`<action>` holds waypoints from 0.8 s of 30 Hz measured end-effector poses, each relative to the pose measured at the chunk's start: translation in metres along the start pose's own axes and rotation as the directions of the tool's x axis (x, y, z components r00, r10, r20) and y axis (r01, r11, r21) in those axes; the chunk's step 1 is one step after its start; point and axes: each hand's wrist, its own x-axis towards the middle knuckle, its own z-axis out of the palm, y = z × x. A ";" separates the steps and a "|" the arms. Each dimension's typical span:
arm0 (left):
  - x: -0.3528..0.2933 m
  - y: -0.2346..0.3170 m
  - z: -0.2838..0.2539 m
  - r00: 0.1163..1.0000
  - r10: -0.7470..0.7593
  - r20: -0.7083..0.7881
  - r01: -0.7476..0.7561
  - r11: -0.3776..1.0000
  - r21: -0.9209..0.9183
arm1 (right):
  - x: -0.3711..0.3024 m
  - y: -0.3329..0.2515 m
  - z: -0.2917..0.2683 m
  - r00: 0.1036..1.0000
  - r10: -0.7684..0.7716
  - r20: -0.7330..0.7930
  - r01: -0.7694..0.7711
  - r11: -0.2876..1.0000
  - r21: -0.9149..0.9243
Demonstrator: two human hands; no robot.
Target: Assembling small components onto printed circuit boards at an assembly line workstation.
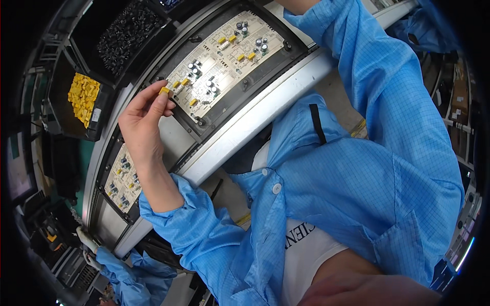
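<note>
My left hand (148,115) pinches a small yellow box-shaped capacitor (164,91) between thumb and fingertips. It is held at the left end of a pale circuit board (224,64), close above the board's edge; whether the two touch I cannot tell. Yellow capacitors (193,102) and dark round capacitors (264,48) stand on this board in several groups. A black carrier frame (245,84) surrounds the board. My right sleeve (357,46) reaches up to the top edge, where only the wrist shows and the hand is cut off.
Left of the conveyor rail (265,99) stand a bin of yellow capacitors (83,98) and a larger bin of small black parts (127,35). A second populated circuit board (122,178) lies further down the line. A co-worker's blue sleeve (115,268) and gloved hands show at lower left.
</note>
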 end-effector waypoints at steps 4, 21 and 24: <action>0.001 0.002 0.001 1.000 -0.010 -0.003 0.010 1.000 -0.009 | 0.017 0.030 0.009 0.829 -0.475 -0.295 0.366 0.860 -0.356; -0.028 0.022 0.040 0.966 0.250 0.073 -0.236 0.722 0.650 | -0.101 0.007 0.017 0.963 -0.263 0.061 0.196 0.837 0.511; -0.027 0.027 0.043 0.985 0.167 0.048 -0.154 0.711 0.686 | -0.110 -0.004 0.013 0.966 -0.258 0.035 0.222 0.885 0.409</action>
